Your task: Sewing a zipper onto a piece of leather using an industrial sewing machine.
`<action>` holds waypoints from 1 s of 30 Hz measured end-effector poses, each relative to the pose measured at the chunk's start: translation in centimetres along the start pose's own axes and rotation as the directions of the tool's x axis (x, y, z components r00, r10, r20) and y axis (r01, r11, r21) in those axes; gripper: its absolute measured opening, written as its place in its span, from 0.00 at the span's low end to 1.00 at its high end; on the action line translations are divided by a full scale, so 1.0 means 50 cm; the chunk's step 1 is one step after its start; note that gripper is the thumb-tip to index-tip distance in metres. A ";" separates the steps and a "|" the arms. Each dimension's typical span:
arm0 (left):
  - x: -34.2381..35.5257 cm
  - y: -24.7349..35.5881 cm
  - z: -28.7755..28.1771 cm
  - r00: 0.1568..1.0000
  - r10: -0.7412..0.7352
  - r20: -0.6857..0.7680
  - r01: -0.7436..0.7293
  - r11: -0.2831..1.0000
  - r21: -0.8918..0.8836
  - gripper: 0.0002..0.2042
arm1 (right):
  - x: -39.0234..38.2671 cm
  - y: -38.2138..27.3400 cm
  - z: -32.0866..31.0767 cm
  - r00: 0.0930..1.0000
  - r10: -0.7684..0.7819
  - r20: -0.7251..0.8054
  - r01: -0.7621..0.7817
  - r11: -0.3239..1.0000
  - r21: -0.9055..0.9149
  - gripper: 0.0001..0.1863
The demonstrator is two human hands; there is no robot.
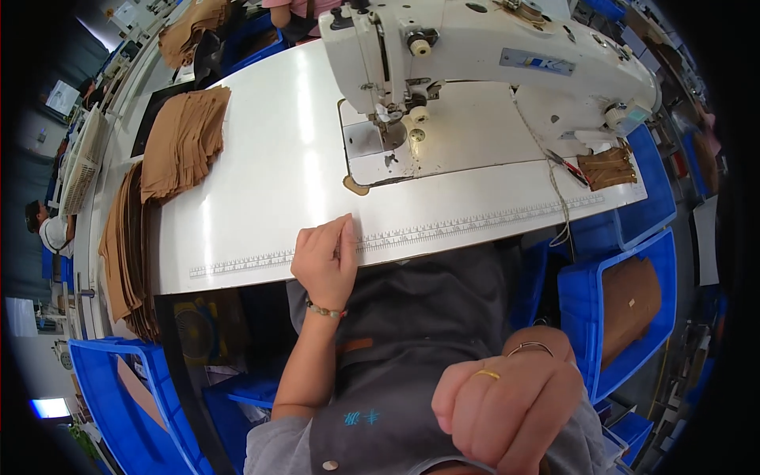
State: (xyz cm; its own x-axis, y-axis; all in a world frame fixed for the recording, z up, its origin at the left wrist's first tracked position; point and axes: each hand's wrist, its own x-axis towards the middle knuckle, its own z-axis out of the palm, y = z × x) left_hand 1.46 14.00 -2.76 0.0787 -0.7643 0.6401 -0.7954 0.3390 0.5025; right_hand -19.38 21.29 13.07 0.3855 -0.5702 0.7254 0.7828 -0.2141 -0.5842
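My left hand rests at the front edge of the white sewing table, over the printed ruler strip. Its fingers are curled and pressed to the thumb, and nothing shows between them. A beaded bracelet circles that wrist. Raised close to the camera, my right hand is closed in a fist with the knuckles showing. Its fingertips and anything inside are hidden. Ahead stands a white industrial sewing machine, its needle area beyond my left hand. Neither hand touches the machine.
Stacked brown fabric pieces lie on the left, with another stack hanging over that edge. Red-handled snips and a brown zipper-like piece lie at the right. Blue bins stand right and lower left.
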 end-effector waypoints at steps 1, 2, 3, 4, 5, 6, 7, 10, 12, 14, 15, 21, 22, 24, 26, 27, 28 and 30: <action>0.000 0.001 0.000 1.000 0.017 -0.004 -0.017 1.000 -0.009 0.03 | 0.000 0.001 0.003 1.000 -0.002 -0.010 0.002 1.000 -0.013 0.08; 0.001 0.002 0.000 0.999 0.029 -0.019 -0.029 1.000 -0.005 0.03 | 0.000 0.002 0.003 0.999 -0.033 -0.026 0.034 0.999 0.016 0.08; 0.002 0.001 0.002 0.999 0.040 -0.026 -0.041 0.999 -0.018 0.04 | -0.002 0.001 0.003 0.997 -0.066 -0.039 0.068 0.997 0.040 0.08; 0.003 0.000 0.003 0.998 0.056 -0.032 -0.056 0.998 -0.021 0.04 | -0.005 -0.001 0.000 0.996 -0.074 -0.045 0.075 0.997 0.021 0.08; 0.001 0.000 0.002 0.999 0.039 -0.026 -0.039 0.999 -0.007 0.04 | -0.010 -0.004 -0.005 0.997 -0.078 -0.017 0.079 0.996 0.046 0.07; -0.001 0.000 0.003 1.000 0.023 -0.005 -0.023 1.000 -0.008 0.04 | -0.017 -0.007 -0.009 0.997 -0.081 0.003 0.080 0.994 0.070 0.07; -0.007 0.000 -0.001 0.998 -0.046 0.049 0.045 0.999 0.024 0.04 | -0.027 -0.012 -0.017 0.996 -0.083 -0.017 0.084 0.995 0.048 0.07; -0.011 -0.003 0.002 0.999 -0.010 0.033 0.010 1.000 0.011 0.03 | -0.069 -0.030 -0.061 0.994 -0.060 -0.096 0.046 0.989 -0.143 0.05; -0.013 -0.002 0.003 0.999 0.030 0.029 -0.031 0.999 0.037 0.04 | -0.108 -0.050 -0.090 0.912 -0.028 -0.409 -0.184 0.864 -0.469 0.04; -0.014 -0.002 0.007 0.995 0.103 0.014 -0.104 0.989 0.103 0.04 | -0.150 -0.072 -0.167 0.767 0.029 -0.641 -0.577 0.470 -0.668 0.07; -0.015 -0.002 0.010 0.992 0.127 0.008 -0.127 0.985 0.121 0.04 | -0.169 -0.086 -0.217 0.670 0.037 -0.742 -0.694 0.385 -0.608 0.09; -0.016 -0.007 0.019 0.982 0.189 -0.011 -0.184 0.968 0.170 0.04 | -0.276 -0.309 -0.507 0.709 -0.351 -0.611 -0.643 -0.677 -0.357 0.09; -0.017 -0.008 0.019 0.981 0.193 -0.011 -0.188 0.968 0.166 0.04 | -0.286 -0.347 -0.541 0.747 -0.307 -0.589 -0.580 -0.735 -0.352 0.09; -0.016 -0.008 0.021 0.980 0.199 -0.022 -0.194 0.969 0.153 0.05 | -0.291 -0.405 -0.594 0.743 -0.286 -0.606 -0.545 -0.783 -0.299 0.08; -0.015 -0.008 0.021 0.979 0.203 -0.024 -0.197 0.967 0.164 0.05 | -0.290 -0.431 -0.625 0.718 -0.191 -0.669 -0.491 -0.820 -0.293 0.10; -0.015 -0.009 0.019 0.978 0.209 -0.014 -0.203 0.965 0.165 0.05 | -0.290 -0.434 -0.631 0.719 -0.152 -0.679 -0.464 -0.832 -0.305 0.12; -0.015 -0.008 0.019 0.978 0.209 -0.015 -0.204 0.965 0.168 0.05 | -0.288 -0.435 -0.636 0.720 -0.148 -0.678 -0.464 -0.829 -0.311 0.12; -0.015 -0.009 0.019 0.979 0.204 -0.002 -0.201 0.966 0.160 0.05 | -0.284 -0.433 -0.641 0.617 -0.048 -0.785 -0.476 -0.818 -0.324 0.13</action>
State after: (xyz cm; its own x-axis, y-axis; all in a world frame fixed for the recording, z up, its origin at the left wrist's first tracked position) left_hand 1.17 13.90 -4.01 -0.0838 -0.6779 0.7303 -0.8806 0.3934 0.2642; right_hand -57.42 8.58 3.76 -0.1837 -0.9644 0.1902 -0.9817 0.1898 0.0144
